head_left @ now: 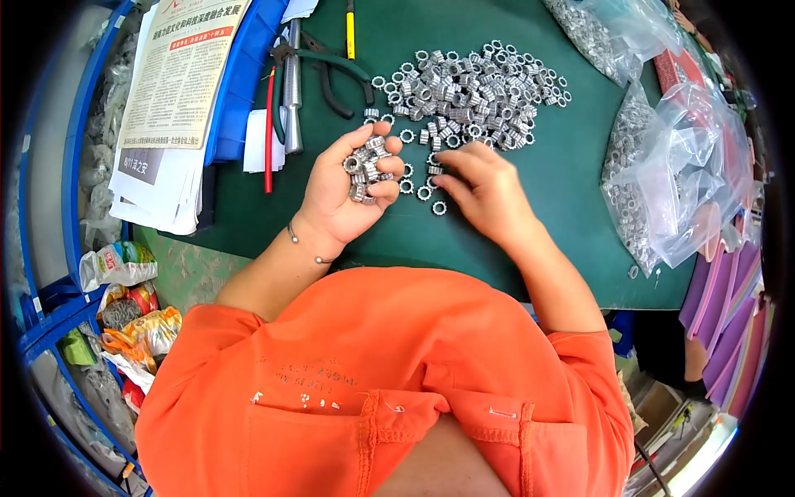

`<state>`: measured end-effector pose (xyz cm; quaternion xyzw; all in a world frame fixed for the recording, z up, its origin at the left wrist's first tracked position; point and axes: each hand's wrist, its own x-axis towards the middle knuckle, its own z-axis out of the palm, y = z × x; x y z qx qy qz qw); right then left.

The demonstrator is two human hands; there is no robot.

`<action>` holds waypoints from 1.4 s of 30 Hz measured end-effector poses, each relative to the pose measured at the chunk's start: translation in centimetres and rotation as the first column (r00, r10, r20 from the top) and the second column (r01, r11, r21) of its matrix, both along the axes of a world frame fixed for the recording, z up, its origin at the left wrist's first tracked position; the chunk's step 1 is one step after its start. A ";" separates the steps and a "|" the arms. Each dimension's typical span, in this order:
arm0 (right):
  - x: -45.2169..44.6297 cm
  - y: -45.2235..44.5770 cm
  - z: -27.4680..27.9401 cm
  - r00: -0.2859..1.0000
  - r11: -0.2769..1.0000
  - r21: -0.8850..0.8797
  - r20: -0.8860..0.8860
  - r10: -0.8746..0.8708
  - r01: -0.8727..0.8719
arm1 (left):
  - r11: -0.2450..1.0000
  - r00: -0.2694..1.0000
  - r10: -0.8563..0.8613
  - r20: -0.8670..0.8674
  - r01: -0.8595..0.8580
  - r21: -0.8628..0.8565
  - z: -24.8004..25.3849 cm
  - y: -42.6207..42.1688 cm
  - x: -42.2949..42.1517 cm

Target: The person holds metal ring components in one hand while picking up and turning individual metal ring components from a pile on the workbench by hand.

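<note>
Head view, handling: Above a green tabletop (414, 240), toothed metal rings are gathered by hand at the frame's centre; a steady cupped palm and a light pinch on one rim at a time would likely serve best, since a crowded handful could spill.
Loose rings (433, 209): A short scatter lies at centre, just below the main ring pile (476, 95) in the upper centre; picking from this thin edge probably disturbs fewer neighbours than digging into the heap.
Left hand (352, 178): Left of centre, palm up, its fingers curl over a clutch of rings (364, 170), grasping them against the palm.
Right hand (484, 186): At centre, thumb and index finger stand slightly parted at the loose rings; whether they pinch one cannot be told.
Surroundings: Pliers (331, 60) lie upper left of centre; a clear plastic bag (691, 182) sits at right.
</note>
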<state>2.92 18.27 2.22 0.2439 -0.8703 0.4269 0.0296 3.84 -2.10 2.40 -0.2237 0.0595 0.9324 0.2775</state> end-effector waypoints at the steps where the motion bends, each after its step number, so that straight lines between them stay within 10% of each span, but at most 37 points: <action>1: 0.2 -0.2 -0.3 1.000 1.000 0.002 -0.009 0.007 -0.007 | 1.000 1.000 -0.001 -0.002 0.001 -0.002 0.1 0.0 0.0; 4: 0.2 0.1 -0.6 0.980 0.990 -0.125 0.195 -0.036 0.062 | 1.000 1.000 0.022 0.007 -0.022 -0.002 0.3 -0.2 0.2; 5: 0.3 0.4 0.3 0.778 0.945 -0.239 0.627 -0.027 0.225 | 1.000 1.000 0.023 0.012 -0.023 -0.001 0.3 -0.3 0.2; 7: 0.0 1.4 1.2 0.553 0.845 -0.374 0.825 0.116 0.381 | 0.999 0.999 0.037 -0.009 -0.036 0.014 0.1 -0.4 0.1; 18: -0.1 2.5 0.8 0.256 0.498 -0.512 0.831 0.494 0.700 | 1.000 1.000 0.015 -0.011 -0.014 0.024 0.2 0.0 -0.2; 23: 0.1 3.5 -0.2 0.221 0.413 -0.589 0.721 0.657 0.695 | 1.000 1.000 0.023 -0.013 -0.023 0.022 0.2 -0.2 -0.2; 28: 0.4 4.1 0.4 0.541 0.387 -0.767 0.638 0.548 0.512 | 0.999 0.999 0.035 -0.011 -0.035 0.022 0.2 -0.5 -0.1; 30: 0.0 4.9 0.7 0.566 0.737 -0.560 0.770 0.294 0.379 | 0.999 0.999 0.038 -0.014 -0.037 0.004 0.0 -0.6 -0.1; 32: 0.8 3.1 0.8 0.871 0.977 -0.177 0.490 -0.016 0.118 | 0.999 0.999 0.042 -0.019 -0.042 0.013 0.0 -0.5 -0.1; 34: 1.1 2.3 0.9 0.985 0.981 0.171 0.159 0.069 -0.097 | 0.999 0.999 0.039 -0.028 -0.038 0.025 0.1 -0.4 -0.1; 37: 1.7 2.0 0.5 0.986 0.980 0.185 0.164 0.041 -0.071 | 0.999 0.999 0.045 -0.027 -0.044 0.015 0.3 -0.3 0.1; 40: 1.6 3.0 0.4 0.971 0.995 -0.029 0.218 0.102 -0.098 | 0.999 0.999 0.042 -0.027 -0.042 0.002 0.3 -0.5 0.1; 42: 1.8 4.8 0.1 0.577 0.671 -0.622 0.742 0.341 0.403 | 0.999 0.999 0.041 -0.023 -0.041 -0.010 0.4 -0.6 0.1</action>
